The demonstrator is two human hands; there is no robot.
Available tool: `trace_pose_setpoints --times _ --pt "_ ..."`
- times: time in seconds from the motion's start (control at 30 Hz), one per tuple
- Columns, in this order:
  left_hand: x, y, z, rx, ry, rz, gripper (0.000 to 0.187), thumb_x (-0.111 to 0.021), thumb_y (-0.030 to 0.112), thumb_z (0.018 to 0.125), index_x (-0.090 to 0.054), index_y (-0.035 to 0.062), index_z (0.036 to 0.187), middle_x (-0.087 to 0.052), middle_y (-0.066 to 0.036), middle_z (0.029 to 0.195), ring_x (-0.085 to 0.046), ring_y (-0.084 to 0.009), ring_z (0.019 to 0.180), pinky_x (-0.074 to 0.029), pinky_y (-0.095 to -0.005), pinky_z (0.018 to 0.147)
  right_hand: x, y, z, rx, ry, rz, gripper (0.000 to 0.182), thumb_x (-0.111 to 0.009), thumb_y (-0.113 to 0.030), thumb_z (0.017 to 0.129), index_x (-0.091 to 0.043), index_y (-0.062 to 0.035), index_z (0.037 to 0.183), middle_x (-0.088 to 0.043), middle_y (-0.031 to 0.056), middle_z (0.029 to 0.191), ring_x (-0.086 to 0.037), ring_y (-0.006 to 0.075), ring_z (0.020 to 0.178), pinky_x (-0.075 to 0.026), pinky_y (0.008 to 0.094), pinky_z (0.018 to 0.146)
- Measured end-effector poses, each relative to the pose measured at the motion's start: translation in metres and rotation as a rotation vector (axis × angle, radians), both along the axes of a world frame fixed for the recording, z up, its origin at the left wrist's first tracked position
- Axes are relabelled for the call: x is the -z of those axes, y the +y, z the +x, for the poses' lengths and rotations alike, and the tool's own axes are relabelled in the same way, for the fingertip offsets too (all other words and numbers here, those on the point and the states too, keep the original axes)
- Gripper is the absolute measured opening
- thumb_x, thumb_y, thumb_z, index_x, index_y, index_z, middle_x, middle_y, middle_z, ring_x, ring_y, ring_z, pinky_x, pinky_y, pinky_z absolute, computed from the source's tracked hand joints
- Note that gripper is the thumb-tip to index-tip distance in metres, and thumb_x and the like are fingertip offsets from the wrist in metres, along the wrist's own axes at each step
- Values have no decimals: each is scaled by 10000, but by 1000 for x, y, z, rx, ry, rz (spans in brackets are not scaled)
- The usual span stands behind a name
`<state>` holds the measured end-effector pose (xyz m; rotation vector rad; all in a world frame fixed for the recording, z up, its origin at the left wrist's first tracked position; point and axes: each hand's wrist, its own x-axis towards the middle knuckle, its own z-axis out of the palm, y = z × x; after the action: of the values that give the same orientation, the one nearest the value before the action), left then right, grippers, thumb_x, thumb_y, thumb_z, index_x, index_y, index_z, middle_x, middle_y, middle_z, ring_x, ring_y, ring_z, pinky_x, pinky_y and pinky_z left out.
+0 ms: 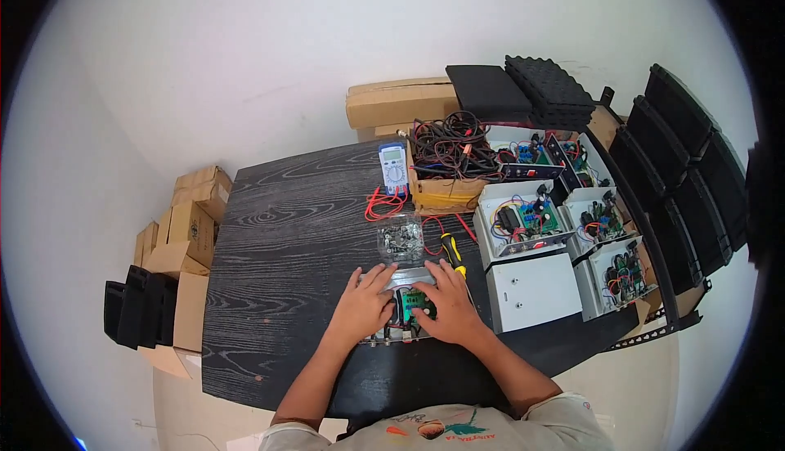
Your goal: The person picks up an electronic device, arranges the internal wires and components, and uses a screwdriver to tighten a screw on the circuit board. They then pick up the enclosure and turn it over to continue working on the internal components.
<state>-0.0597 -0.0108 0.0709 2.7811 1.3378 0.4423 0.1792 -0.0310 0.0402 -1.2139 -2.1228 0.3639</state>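
An open metal case with a green circuit board (414, 305) lies at the table's near edge. My left hand (365, 305) rests on the case's left side, its fingers apart and reaching to the silver far edge. On the right side lies my right hand (446, 304), fingers spread, the thumb over the board. Neither hand is wrapped round anything. Just beyond the case is a clear plastic tray (400, 238) of small metal parts. A yellow and black screwdriver (452, 253) lies beside it, near my right fingertips.
A blue multimeter (393, 167) with red leads stands beyond the tray. A cardboard box of cables (446, 196) sits behind. Several open white cases with circuit boards (523, 220) and a closed white case (535, 291) fill the right side. Brown boxes (190, 234) stand left of the table.
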Motion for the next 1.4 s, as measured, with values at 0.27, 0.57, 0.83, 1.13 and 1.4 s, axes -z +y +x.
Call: trace_pose_setpoints --times 0.27,0.57,0.83,1.13,1.4 --pt "24 -5 -34 53 -129 -32 370 -773 431 907 -804 181 1179 -689 16 1231 -617 -226 1158 -312 -658 1215 -3 23 -2 39 -196 -131 537 -751 -435 891 -697 -152 1344 -351 209 1655 -234 479 1567 -109 801 1181" --pt "42 -2 -38 31 -263 -122 395 -778 430 913 -796 184 1221 -731 12 1181 -644 -219 1142 -269 -672 1239 -10 7 -3 -29 -50 -128 459 -761 -335 911 -696 -139 1320 -387 203 1639 -254 500 1555 -197 724 1212" --pt "40 -2 -41 20 -242 -122 407 -796 408 899 -794 175 1233 -744 2 1179 -646 -216 1148 -283 -674 1236 9 -35 24 -52 244 -77 312 -734 -121 928 -699 -50 1230 -603 193 1449 -546 428 1368 -446 493 1135" --pt "51 -1 -39 45 -343 -139 421 -810 393 892 -783 164 1245 -732 -8 1167 -670 -232 1120 -370 -634 1203 35 -45 24 0 311 -53 198 -633 -111 997 -707 -23 1159 -673 203 1334 -625 404 1259 -483 473 1076" --pt "41 -1 -41 69 -379 -160 422 -851 317 839 -797 128 1213 -748 -25 1149 -681 -251 1091 -387 -576 1192 33 -44 23 -8 313 -65 183 -633 -108 995 -717 -19 1131 -695 193 1300 -627 394 1256 -481 467 1081"
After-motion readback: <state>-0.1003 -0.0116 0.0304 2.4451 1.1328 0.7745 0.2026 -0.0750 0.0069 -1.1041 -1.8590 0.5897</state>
